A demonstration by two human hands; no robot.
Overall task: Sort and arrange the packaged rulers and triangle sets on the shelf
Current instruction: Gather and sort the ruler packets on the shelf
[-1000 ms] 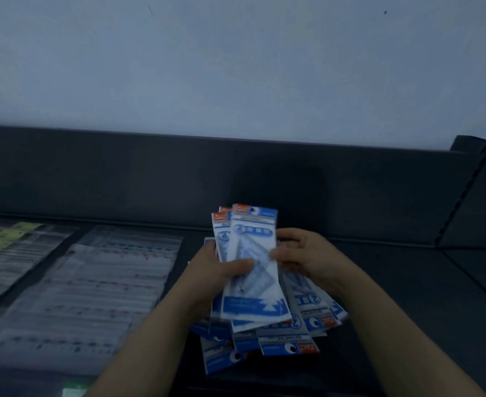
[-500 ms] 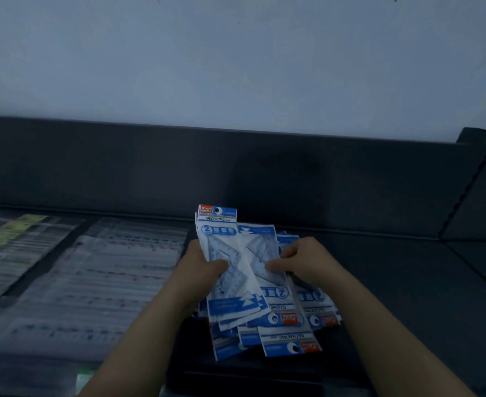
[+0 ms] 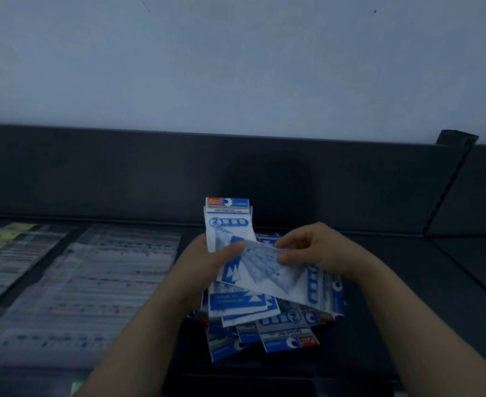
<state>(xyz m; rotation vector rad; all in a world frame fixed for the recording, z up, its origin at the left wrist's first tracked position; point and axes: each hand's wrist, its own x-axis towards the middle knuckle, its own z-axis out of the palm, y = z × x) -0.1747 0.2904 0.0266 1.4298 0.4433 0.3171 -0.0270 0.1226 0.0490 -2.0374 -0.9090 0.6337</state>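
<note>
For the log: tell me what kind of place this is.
Likely a stationery shop: a dark metal display shelf, a pile of identical packaged triangle sets, and packaged rulers laid flat at left.

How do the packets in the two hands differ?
The upright packet, gripped by the left hand, shows its orange-and-blue header on top; the slanted packet, pinched by the right hand, lies crosswise with its blue end low right. The upright packet fronts a bunch; the slanted packet looks single. Both are blue-and-white.

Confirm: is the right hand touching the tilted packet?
Touching. Head view: the right hand pinches the tilted packet at its edge, between thumb and fingers.
</note>
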